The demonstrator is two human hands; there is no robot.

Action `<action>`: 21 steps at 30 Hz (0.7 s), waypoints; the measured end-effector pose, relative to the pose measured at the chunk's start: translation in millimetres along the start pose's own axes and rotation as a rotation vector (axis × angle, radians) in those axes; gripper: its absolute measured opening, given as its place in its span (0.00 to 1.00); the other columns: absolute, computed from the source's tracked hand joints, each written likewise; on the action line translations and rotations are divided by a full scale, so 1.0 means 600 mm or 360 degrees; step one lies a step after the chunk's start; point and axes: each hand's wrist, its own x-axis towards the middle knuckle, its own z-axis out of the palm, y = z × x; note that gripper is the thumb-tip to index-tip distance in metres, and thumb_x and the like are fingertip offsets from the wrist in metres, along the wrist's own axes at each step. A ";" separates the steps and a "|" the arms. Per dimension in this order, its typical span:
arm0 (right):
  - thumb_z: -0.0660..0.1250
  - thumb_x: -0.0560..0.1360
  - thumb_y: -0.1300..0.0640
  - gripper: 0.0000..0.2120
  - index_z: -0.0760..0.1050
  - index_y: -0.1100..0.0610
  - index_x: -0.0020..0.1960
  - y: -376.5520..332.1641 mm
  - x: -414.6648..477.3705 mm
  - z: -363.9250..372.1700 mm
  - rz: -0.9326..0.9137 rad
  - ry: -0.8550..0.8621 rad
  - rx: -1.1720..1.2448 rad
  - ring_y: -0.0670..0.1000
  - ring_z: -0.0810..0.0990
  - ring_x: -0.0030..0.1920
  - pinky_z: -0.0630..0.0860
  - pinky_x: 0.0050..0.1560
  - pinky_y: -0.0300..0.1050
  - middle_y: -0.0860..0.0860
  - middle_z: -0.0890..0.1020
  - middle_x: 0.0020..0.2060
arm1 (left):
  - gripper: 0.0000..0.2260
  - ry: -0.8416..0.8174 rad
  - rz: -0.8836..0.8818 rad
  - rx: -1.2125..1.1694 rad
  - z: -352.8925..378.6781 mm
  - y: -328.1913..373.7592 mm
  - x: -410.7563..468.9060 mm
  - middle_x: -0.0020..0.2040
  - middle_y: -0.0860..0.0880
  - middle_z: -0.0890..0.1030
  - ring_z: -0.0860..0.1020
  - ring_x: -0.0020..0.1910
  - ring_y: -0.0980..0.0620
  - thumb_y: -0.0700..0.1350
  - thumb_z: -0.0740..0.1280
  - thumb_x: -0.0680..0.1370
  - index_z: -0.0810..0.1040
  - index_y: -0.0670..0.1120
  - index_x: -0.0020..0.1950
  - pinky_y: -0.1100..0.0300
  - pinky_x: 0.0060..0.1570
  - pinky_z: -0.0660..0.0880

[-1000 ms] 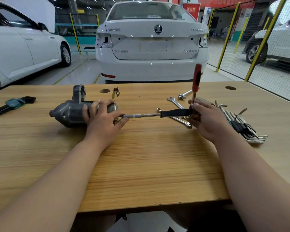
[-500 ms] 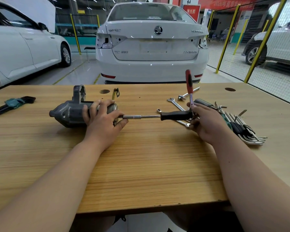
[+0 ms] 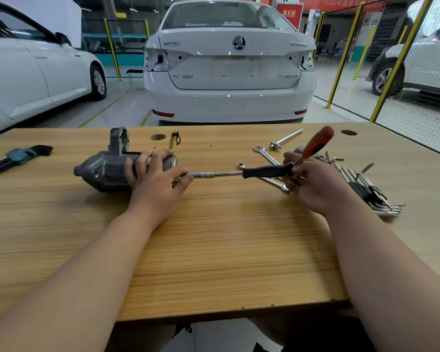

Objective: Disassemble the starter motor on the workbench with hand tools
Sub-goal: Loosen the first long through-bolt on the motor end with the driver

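The starter motor (image 3: 104,171) lies on the workbench (image 3: 214,250), its long axis running nine to three o'clock. The left hand (image 3: 155,184) is wrapped over its three-o'clock end. Further toward three, the right hand (image 3: 313,184) grips a black-handled driver (image 3: 264,172) in line with that axis, its tip hidden behind the left thumb. The right hand also holds a red-handled tool (image 3: 315,143).

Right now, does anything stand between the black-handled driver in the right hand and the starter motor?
Nothing visible does. The black-handled driver in the right hand reaches straight to the end of the starter motor. There the left hand covers the tip, so the contact is hidden.
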 end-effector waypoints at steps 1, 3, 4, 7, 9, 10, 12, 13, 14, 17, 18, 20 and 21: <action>0.55 0.76 0.70 0.17 0.81 0.59 0.53 0.000 0.000 0.000 0.0012 0.0003 0.0010 0.52 0.73 0.43 0.76 0.31 0.38 0.56 0.77 0.49 | 0.16 -0.0003 -0.0001 -0.0003 0.000 0.000 0.000 0.72 0.51 0.62 0.48 0.73 0.47 0.62 0.55 0.78 0.80 0.60 0.56 0.48 0.69 0.34; 0.57 0.76 0.69 0.15 0.80 0.60 0.53 0.000 0.001 -0.005 0.0021 0.0004 0.0046 0.49 0.74 0.36 0.74 0.29 0.37 0.55 0.77 0.45 | 0.16 -0.0013 -0.0003 -0.0003 -0.001 0.001 0.000 0.72 0.51 0.62 0.47 0.73 0.47 0.61 0.55 0.79 0.80 0.60 0.56 0.47 0.70 0.34; 0.59 0.77 0.67 0.12 0.80 0.60 0.52 0.001 0.001 -0.008 0.0026 -0.0005 0.0075 0.47 0.74 0.33 0.74 0.29 0.37 0.54 0.77 0.43 | 0.16 -0.0015 -0.0004 -0.0002 -0.001 0.001 0.000 0.72 0.51 0.62 0.47 0.73 0.47 0.61 0.55 0.79 0.80 0.59 0.56 0.47 0.70 0.34; 0.66 0.78 0.61 0.05 0.79 0.61 0.51 0.004 0.002 -0.010 0.0003 -0.0007 0.0095 0.44 0.73 0.28 0.72 0.27 0.34 0.51 0.75 0.37 | 0.16 -0.0014 -0.0005 -0.0002 -0.003 0.002 -0.001 0.72 0.51 0.62 0.47 0.73 0.47 0.61 0.56 0.79 0.80 0.59 0.55 0.47 0.70 0.34; 0.68 0.78 0.56 0.06 0.79 0.59 0.48 0.006 0.003 -0.006 -0.0038 0.0071 -0.0001 0.43 0.71 0.26 0.69 0.24 0.34 0.49 0.76 0.32 | 0.15 -0.0021 -0.0005 0.0005 -0.004 0.002 -0.002 0.72 0.51 0.62 0.47 0.73 0.47 0.61 0.56 0.79 0.79 0.59 0.55 0.47 0.70 0.34; 0.69 0.78 0.53 0.08 0.78 0.58 0.47 0.006 0.003 -0.003 -0.0052 0.0130 -0.0078 0.43 0.70 0.25 0.68 0.23 0.35 0.48 0.75 0.28 | 0.15 -0.0027 -0.0006 0.0010 -0.004 0.002 -0.002 0.72 0.51 0.61 0.47 0.73 0.47 0.61 0.56 0.79 0.79 0.59 0.56 0.47 0.70 0.34; 0.68 0.78 0.47 0.12 0.76 0.57 0.45 0.007 0.001 0.002 -0.0068 0.0267 -0.0373 0.46 0.70 0.24 0.67 0.23 0.40 0.46 0.74 0.22 | 0.15 -0.0029 -0.0009 0.0009 -0.004 0.002 -0.003 0.72 0.51 0.61 0.46 0.73 0.47 0.61 0.56 0.79 0.79 0.59 0.56 0.46 0.70 0.34; 0.67 0.78 0.44 0.15 0.76 0.56 0.45 0.009 0.000 0.004 -0.0072 0.0330 -0.0570 0.48 0.70 0.24 0.67 0.24 0.42 0.47 0.74 0.21 | 0.15 -0.0024 -0.0009 0.0006 -0.004 0.003 -0.003 0.72 0.51 0.61 0.47 0.73 0.47 0.61 0.56 0.79 0.79 0.59 0.56 0.46 0.70 0.34; 0.65 0.78 0.41 0.17 0.77 0.56 0.46 0.011 -0.002 0.005 -0.0077 0.0374 -0.0733 0.49 0.70 0.24 0.67 0.25 0.43 0.48 0.74 0.21 | 0.15 -0.0018 -0.0008 0.0003 -0.004 0.003 -0.003 0.72 0.51 0.62 0.47 0.73 0.47 0.60 0.57 0.79 0.79 0.58 0.55 0.46 0.70 0.34; 0.61 0.79 0.39 0.19 0.79 0.54 0.46 0.011 -0.008 0.010 -0.0147 0.0392 -0.0919 0.49 0.70 0.23 0.67 0.24 0.43 0.53 0.78 0.30 | 0.14 -0.0014 -0.0010 0.0003 -0.003 0.003 -0.003 0.72 0.51 0.62 0.47 0.73 0.47 0.60 0.57 0.79 0.79 0.58 0.55 0.47 0.70 0.34; 0.60 0.80 0.39 0.19 0.79 0.54 0.47 0.011 -0.010 0.011 -0.0177 0.0381 -0.0968 0.48 0.70 0.23 0.67 0.24 0.42 0.53 0.78 0.31 | 0.14 -0.0016 -0.0011 0.0004 -0.003 0.003 -0.003 0.72 0.51 0.62 0.47 0.73 0.47 0.60 0.57 0.79 0.79 0.58 0.55 0.47 0.70 0.34; 0.59 0.81 0.40 0.17 0.79 0.51 0.48 0.010 -0.013 0.009 -0.0227 0.0349 -0.1092 0.46 0.70 0.22 0.68 0.23 0.41 0.52 0.78 0.30 | 0.14 -0.0026 -0.0014 0.0015 -0.003 0.002 -0.002 0.73 0.51 0.61 0.46 0.73 0.47 0.60 0.57 0.79 0.79 0.58 0.55 0.48 0.70 0.33; 0.58 0.81 0.41 0.16 0.78 0.50 0.49 0.011 -0.014 0.009 -0.0253 0.0327 -0.1132 0.46 0.70 0.22 0.68 0.23 0.41 0.51 0.77 0.28 | 0.14 -0.0033 -0.0014 0.0026 -0.002 0.002 -0.002 0.73 0.52 0.61 0.46 0.73 0.47 0.60 0.57 0.79 0.78 0.59 0.56 0.48 0.69 0.33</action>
